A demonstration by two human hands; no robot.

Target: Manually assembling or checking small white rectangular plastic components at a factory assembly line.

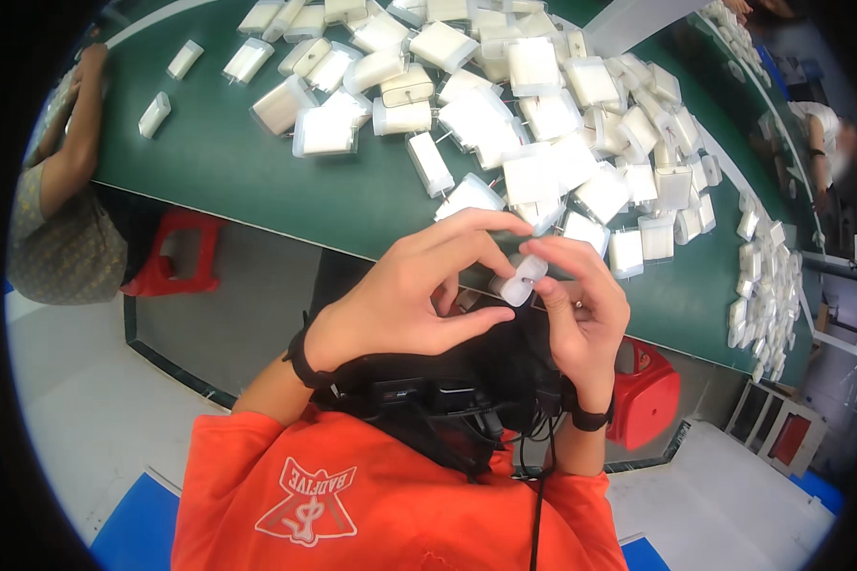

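Observation:
Close to the table's near edge, a small whitish, partly see-through plastic piece (521, 283) with rounded ends is held up between my two hands. My left hand (414, 285) reaches it from the left, with a fingertip on its side and the thumb tip at its lower end. On the other side, my right hand (586, 305) pinches it with thumb and fingers, the remaining fingers curled. Just beyond my hands lies a heap of white block-shaped plastic units (533, 176) with clear covers, several showing metal pins or thin leads.
The green table (229, 181) curves around in front of me. Two loose white units (155, 114) lie at its far left, and more are heaped at the right (764, 295). A person's arm (81, 114) rests at the left edge. Red stools (644, 395) stand below.

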